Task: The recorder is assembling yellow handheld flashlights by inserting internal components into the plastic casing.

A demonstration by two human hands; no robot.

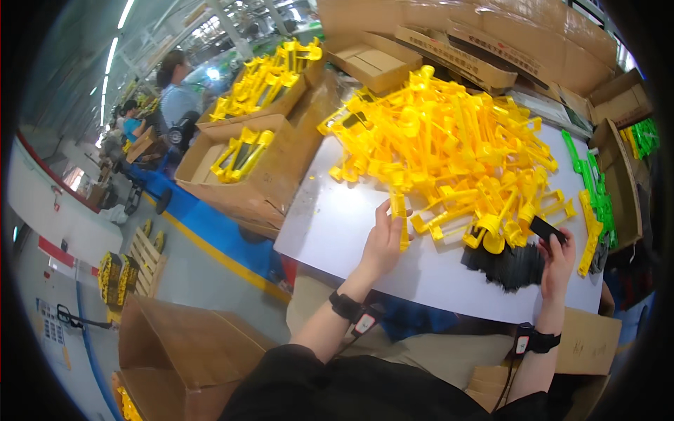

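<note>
My left hand [382, 242] is closed round a yellow plastic part [399, 214], long and narrow, held upright at the near side of the white table. In my right hand [558, 263] a flat black strip [547, 230] is pinched between thumb and fingers. Just left of that hand lies a pile of similar black strips [509, 266]. Beyond both hands rises a large heap of yellow plastic parts [449, 140], its near edge close to the black pile. What the yellow parts belong to cannot be made out.
A cardboard box [232, 189] holding a few yellow parts with dark inserts stands left of the table [330, 238]; a fuller box [270, 105] is behind it. Green parts [597, 189] lie at the right edge. A large open carton [182, 351] stands lower left. Two people work far left.
</note>
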